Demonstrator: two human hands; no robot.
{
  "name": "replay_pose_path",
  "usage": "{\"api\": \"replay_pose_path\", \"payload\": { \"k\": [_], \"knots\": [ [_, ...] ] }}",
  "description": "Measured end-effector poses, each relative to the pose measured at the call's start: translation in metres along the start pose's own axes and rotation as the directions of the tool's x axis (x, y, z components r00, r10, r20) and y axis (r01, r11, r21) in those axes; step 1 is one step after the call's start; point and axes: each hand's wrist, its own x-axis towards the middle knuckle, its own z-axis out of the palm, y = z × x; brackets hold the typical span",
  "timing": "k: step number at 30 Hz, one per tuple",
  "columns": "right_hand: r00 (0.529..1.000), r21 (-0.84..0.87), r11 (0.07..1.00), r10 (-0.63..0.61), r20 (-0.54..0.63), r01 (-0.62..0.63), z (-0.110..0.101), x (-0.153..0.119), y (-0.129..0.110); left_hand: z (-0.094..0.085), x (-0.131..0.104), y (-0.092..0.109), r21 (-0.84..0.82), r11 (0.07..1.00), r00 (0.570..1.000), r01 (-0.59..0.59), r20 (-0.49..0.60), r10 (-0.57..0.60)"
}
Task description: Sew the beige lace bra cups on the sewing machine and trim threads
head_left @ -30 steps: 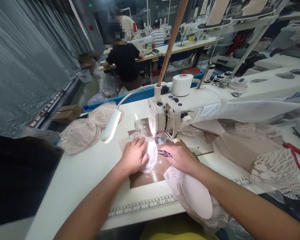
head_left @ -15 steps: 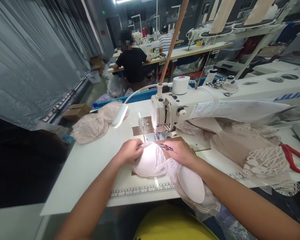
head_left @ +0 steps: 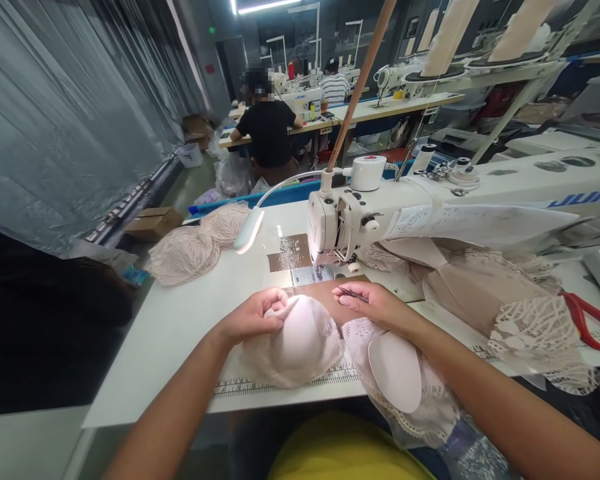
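A pale lace bra cup (head_left: 305, 340) lies at the table's front edge, its upper left edge pinched by my left hand (head_left: 260, 313). My right hand (head_left: 367, 303) is closed on small dark snips (head_left: 351, 293), their tip pointing left, apart from the cup. A second lace piece with a smooth oval pad (head_left: 396, 373) hangs over the edge beneath my right wrist. Just beyond both hands stands the white sewing machine head (head_left: 333, 220), its needle area lit, over a metal plate (head_left: 305, 276).
Stacked lace cups (head_left: 185, 257) lie at the table's left, beside a small lamp (head_left: 249, 230). More lace fabric (head_left: 525, 320) and red-handled scissors (head_left: 587, 323) are at the right. A printed ruler (head_left: 240, 387) runs along the front edge. Ahead, a person in black (head_left: 270, 133) sits at another machine.
The cup has come nearer to the front edge, away from the needle, and turned in my left hand. My right hand with the snips has moved apart from it, slightly right.
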Motion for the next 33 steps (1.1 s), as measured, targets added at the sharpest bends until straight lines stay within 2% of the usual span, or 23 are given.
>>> {"api": "replay_pose_path", "payload": {
  "k": [3,6,9,14,16,17,19,20,22,24,25,27,29,31,33],
  "knots": [
    [0.993,0.11,0.994,-0.039,0.113,0.027,0.012,0.004,-0.009,0.01,0.007,0.004,-0.137,0.991,0.997,-0.013,0.074,0.024],
    [0.987,0.045,0.998,-0.039,0.154,0.033,0.024,0.011,-0.019,0.016,0.014,0.004,-0.18,0.983,0.996,-0.04,0.075,0.054],
    [0.986,0.01,0.999,-0.046,0.16,0.045,0.03,0.014,-0.024,0.013,0.015,0.001,-0.143,0.989,0.999,-0.028,0.018,0.031],
    [0.986,0.101,0.995,-0.029,0.163,0.012,0.032,0.014,-0.017,0.003,0.013,-0.004,-0.023,0.999,0.986,-0.031,-0.165,0.026],
    [0.988,0.134,0.991,-0.012,0.156,-0.009,0.033,0.014,-0.014,0.004,0.012,-0.003,0.102,0.994,0.955,-0.048,-0.288,0.075],
    [0.988,0.147,0.989,-0.003,0.152,-0.019,0.033,0.014,-0.013,0.006,0.012,-0.003,0.203,0.977,0.924,-0.06,-0.36,0.131],
    [0.989,0.164,0.986,0.009,0.145,-0.033,0.035,0.014,-0.011,0.012,0.011,-0.003,0.463,0.882,0.849,-0.091,-0.427,0.312],
    [0.99,0.165,0.986,0.009,0.142,-0.032,0.035,0.014,-0.011,0.017,0.011,-0.003,0.591,0.799,0.822,-0.11,-0.398,0.407],
    [0.991,0.156,0.988,-0.006,0.133,-0.015,0.036,0.015,-0.011,0.027,0.012,-0.006,0.772,0.619,0.813,-0.144,-0.264,0.519],
    [0.992,0.152,0.988,-0.023,0.127,0.003,0.037,0.016,-0.011,0.035,0.015,-0.009,0.858,0.49,0.831,-0.154,-0.156,0.534],
    [0.991,0.161,0.987,-0.029,0.128,0.008,0.037,0.016,-0.011,0.038,0.017,-0.011,0.88,0.453,0.837,-0.144,-0.137,0.531],
    [0.989,0.219,0.976,-0.04,0.141,0.009,0.038,0.016,-0.01,0.041,0.019,-0.014,0.896,0.424,0.835,-0.132,-0.131,0.535],
    [0.983,0.329,0.943,-0.011,0.182,-0.051,0.037,0.016,-0.009,0.041,0.019,-0.014,0.891,0.429,0.821,-0.146,-0.133,0.556],
    [0.964,0.468,0.862,0.081,0.253,-0.195,0.035,0.015,-0.008,0.041,0.018,-0.013,0.887,0.43,0.803,-0.167,-0.131,0.582],
    [0.926,0.579,0.736,0.179,0.333,-0.35,0.032,0.015,-0.009,0.042,0.016,-0.012,0.893,0.414,0.786,-0.177,-0.125,0.605]
  ]
}}
